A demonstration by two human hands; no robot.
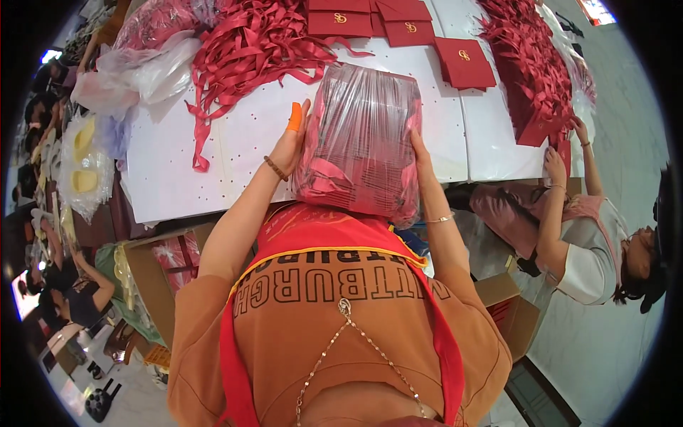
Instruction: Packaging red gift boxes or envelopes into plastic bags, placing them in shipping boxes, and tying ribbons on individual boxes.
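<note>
A plastic-wrapped bundle of red gift bags [366, 135] stands at the table's near edge, against my apron. Through its clear, creased film show many stacked dark red edges and pink-red ribbon. My left hand [290, 146] presses the bundle's left side; an orange cover sits on one finger. On the opposite side, my right hand [422, 160] lies along the wrap, its fingers partly hidden behind it. Between both palms the bundle is held with its top tilted away from me. Beyond it lies a heap of loose red ribbons [245, 53].
The white table [171, 167] carries flat red bags [464, 62] with gold marks and a ribboned row of red bags [533, 78] at right. Clear plastic bags [146, 75] lie at left. A co-worker [590, 235] handles the row. Cardboard boxes [153, 277] stand below the table.
</note>
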